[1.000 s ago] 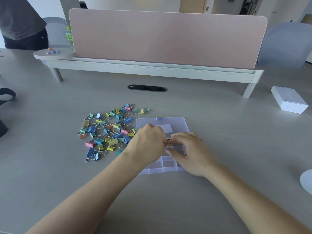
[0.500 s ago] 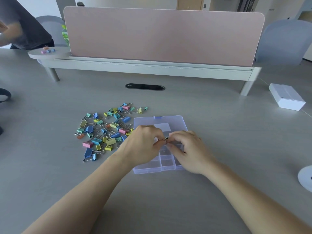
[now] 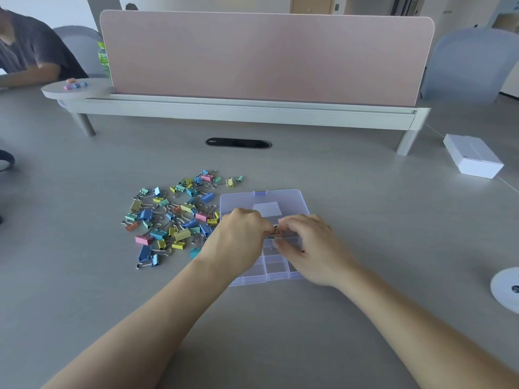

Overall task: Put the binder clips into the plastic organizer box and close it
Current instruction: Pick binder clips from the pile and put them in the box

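A clear plastic organizer box (image 3: 276, 269) lies open on the grey table, its lid (image 3: 238, 202) flat behind the divided tray. Several coloured binder clips (image 3: 174, 217) lie in a loose pile just left of the box. My left hand (image 3: 238, 240) and my right hand (image 3: 309, 245) meet over the middle of the box, fingers curled. Between their fingertips they pinch a small dark binder clip (image 3: 273, 231), mostly hidden by the fingers.
A pink divider screen (image 3: 264, 54) on a white stand crosses the back of the table. A white box (image 3: 473, 155) lies at the right, a white disc (image 3: 507, 290) at the right edge. A person (image 3: 31, 57) sits at far left.
Both hands have stayed together over the box, still pinching the small clip. The person at the far left has leaned further into view.
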The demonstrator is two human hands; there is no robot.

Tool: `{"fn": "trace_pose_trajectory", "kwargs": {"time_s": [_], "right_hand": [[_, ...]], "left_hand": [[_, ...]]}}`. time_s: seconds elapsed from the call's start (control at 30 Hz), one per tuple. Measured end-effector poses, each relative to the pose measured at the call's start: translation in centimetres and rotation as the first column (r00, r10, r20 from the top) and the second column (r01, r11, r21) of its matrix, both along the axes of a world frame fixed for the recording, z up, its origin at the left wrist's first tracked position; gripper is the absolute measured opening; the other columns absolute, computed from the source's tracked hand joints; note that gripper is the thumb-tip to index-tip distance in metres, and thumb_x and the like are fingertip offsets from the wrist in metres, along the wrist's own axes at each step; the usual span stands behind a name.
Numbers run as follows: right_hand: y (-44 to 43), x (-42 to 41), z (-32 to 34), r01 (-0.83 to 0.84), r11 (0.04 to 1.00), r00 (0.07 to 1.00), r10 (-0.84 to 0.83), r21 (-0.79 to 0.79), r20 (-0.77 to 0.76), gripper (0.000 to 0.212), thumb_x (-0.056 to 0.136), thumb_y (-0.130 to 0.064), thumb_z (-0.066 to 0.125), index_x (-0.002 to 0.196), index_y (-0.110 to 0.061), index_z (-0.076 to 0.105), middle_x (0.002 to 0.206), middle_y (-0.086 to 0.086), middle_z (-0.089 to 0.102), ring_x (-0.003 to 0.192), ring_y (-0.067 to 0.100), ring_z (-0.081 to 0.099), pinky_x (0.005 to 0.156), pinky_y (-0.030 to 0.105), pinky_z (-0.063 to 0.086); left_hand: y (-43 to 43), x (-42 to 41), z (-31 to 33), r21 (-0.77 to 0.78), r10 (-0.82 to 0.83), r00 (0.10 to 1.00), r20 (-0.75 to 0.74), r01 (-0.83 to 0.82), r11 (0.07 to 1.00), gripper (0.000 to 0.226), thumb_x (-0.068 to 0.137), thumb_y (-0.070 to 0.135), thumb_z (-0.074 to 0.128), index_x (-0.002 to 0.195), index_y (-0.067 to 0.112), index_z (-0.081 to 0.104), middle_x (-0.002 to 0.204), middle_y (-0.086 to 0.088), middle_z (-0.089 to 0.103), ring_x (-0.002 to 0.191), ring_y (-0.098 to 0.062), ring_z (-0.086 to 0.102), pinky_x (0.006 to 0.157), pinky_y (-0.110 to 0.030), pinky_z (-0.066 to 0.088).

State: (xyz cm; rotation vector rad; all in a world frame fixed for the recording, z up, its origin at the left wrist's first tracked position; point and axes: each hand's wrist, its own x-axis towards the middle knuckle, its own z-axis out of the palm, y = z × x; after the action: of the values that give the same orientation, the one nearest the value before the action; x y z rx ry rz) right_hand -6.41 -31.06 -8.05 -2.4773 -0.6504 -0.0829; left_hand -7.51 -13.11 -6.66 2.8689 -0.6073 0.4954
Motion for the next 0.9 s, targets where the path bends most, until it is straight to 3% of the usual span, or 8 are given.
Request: {"fn": "trace_pose_trajectory", "kwargs": {"time_s": [0.1,0.27,0.37,0.57,0.77,0.9], "right_hand": [[0.0,-0.1,0.0,0.0,1.0,1.0,0.0,-0.011,0.01,0.019,0.093,-0.04,0.052,0.108,-0.033,0.06,0.113,-0.022,0.058,0.116,0.009,0.041,0.098,0.034,0.033],[-0.1,-0.1,0.0,-0.001,1.0,1.0,0.001,0.016,0.014,0.014,0.091,-0.041,0.055,0.104,-0.036,0.055,0.111,-0.023,0.058,0.112,0.008,0.04,0.097,0.036,0.035],[-0.1,0.0,0.1,-0.019,0.998,1.0,0.02,0.056,-0.016,0.013,0.091,-0.039,0.056,0.1,-0.037,0.048,0.111,-0.023,0.058,0.105,0.008,0.038,0.096,0.037,0.036],[-0.1,0.3,-0.2,-0.052,0.998,0.999,0.052,-0.029,-0.015,0.021,0.092,-0.045,0.047,0.11,-0.044,0.059,0.124,-0.027,0.052,0.123,0.011,0.037,0.105,0.04,0.03],[0.0,0.0,0.1,-0.057,0.988,0.998,0.057,-0.146,-0.001,0.028,0.097,-0.044,0.041,0.118,-0.043,0.058,0.128,-0.022,0.048,0.128,0.011,0.033,0.105,0.036,0.025],[0.2,-0.2,-0.2,-0.045,0.982,0.986,0.073,-0.186,0.15,0.054,0.086,-0.056,0.023,0.115,-0.035,0.064,0.135,-0.011,0.049,0.132,0.012,0.032,0.108,0.038,0.024]], "left_hand": [[-1.1,-0.3,0.8,0.179,0.128,0.99,-0.053,-0.117,0.977,0.034,0.088,0.005,0.047,0.103,0.026,0.07,0.091,-0.001,0.063,0.081,-0.023,0.056,0.061,-0.028,0.033],[-1.6,0.1,1.2,0.216,0.156,0.986,-0.051,-0.141,0.966,0.033,0.089,0.004,0.045,0.106,0.022,0.067,0.1,0.0,0.066,0.09,-0.023,0.059,0.066,-0.027,0.038],[-1.7,0.2,1.0,0.119,0.194,0.979,-0.058,-0.186,0.975,0.03,0.088,0.004,0.047,0.107,0.019,0.065,0.099,-0.003,0.066,0.09,-0.025,0.06,0.068,-0.029,0.044],[-1.3,0.6,0.2,-0.065,0.193,0.978,-0.078,-0.198,0.978,0.025,0.085,0.007,0.052,0.108,0.017,0.059,0.091,-0.006,0.069,0.087,-0.031,0.063,0.068,-0.038,0.054],[-0.5,0.6,-0.7,-0.081,0.153,0.988,-0.025,-0.155,0.985,0.025,0.086,0.011,0.056,0.109,0.02,0.058,0.086,-0.003,0.072,0.08,-0.032,0.064,0.064,-0.04,0.055],[-0.2,-0.2,-0.8,-0.048,0.108,0.994,0.022,-0.107,0.993,0.022,0.085,0.006,0.055,0.1,0.021,0.062,0.074,-0.007,0.064,0.069,-0.033,0.058,0.052,-0.032,0.042]]}}
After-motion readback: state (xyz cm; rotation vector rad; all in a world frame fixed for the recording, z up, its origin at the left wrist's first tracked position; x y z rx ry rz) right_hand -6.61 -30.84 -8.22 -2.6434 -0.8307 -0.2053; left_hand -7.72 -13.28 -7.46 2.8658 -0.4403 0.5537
